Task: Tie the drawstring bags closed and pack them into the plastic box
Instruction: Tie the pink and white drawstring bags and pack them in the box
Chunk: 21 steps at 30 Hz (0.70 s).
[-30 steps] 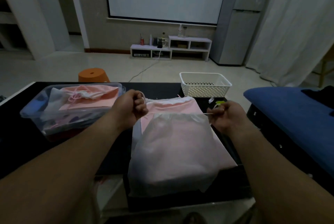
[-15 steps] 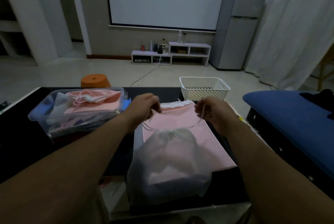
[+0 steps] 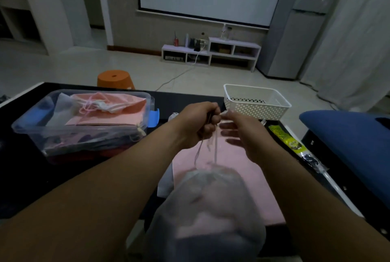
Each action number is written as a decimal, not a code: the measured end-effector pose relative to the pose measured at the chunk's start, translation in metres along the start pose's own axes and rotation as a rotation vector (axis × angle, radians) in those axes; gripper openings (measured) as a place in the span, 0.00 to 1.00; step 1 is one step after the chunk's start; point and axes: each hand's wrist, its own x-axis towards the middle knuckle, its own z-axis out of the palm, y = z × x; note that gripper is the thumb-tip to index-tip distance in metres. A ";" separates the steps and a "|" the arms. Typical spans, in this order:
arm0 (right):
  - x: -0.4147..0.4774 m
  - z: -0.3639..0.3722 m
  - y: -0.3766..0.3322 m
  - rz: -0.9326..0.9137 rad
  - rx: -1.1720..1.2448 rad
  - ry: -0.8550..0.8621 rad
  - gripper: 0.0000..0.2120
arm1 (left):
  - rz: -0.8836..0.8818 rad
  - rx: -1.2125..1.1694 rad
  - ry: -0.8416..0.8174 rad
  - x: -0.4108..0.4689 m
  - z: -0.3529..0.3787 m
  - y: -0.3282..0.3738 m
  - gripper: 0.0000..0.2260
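Head: left hand point(image 3: 198, 123) grips 2 cords point(image 3: 215, 147) above bag point(image 3: 206, 209).
Right hand point(image 3: 239, 134) meets it, grip unclear; box point(image 3: 92, 92) left of both.

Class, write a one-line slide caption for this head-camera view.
Left hand grips the drawstrings of a cinched white bag, right hand beside it; plastic box at left.

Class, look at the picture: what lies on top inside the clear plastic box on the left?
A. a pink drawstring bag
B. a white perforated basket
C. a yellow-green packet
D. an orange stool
A: a pink drawstring bag lies topmost in the clear plastic box, its cords bunched at its mouth.
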 end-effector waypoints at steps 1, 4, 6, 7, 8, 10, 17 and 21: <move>-0.005 0.002 0.004 0.072 0.013 -0.059 0.20 | 0.008 -0.032 0.038 0.003 -0.002 0.001 0.13; -0.032 0.007 0.008 0.150 0.005 -0.296 0.14 | 0.027 -0.125 0.111 0.007 -0.010 0.003 0.13; -0.042 0.009 0.011 0.113 0.013 -0.331 0.09 | 0.027 -0.149 0.146 0.008 -0.011 0.002 0.13; -0.044 0.011 0.014 0.109 0.026 -0.328 0.09 | 0.022 -0.163 0.157 0.007 -0.011 0.000 0.13; -0.045 0.011 0.016 0.116 0.055 -0.323 0.09 | 0.018 -0.179 0.164 0.007 -0.010 0.000 0.12; -0.046 0.013 0.016 0.153 0.152 -0.330 0.10 | 0.025 -0.209 0.175 0.006 -0.008 -0.001 0.11; -0.049 0.012 0.022 0.097 -0.026 -0.192 0.08 | 0.348 0.423 0.570 0.002 -0.028 0.006 0.13; -0.053 0.013 0.019 0.055 -0.190 -0.261 0.08 | 0.376 0.438 0.437 0.000 -0.022 0.014 0.14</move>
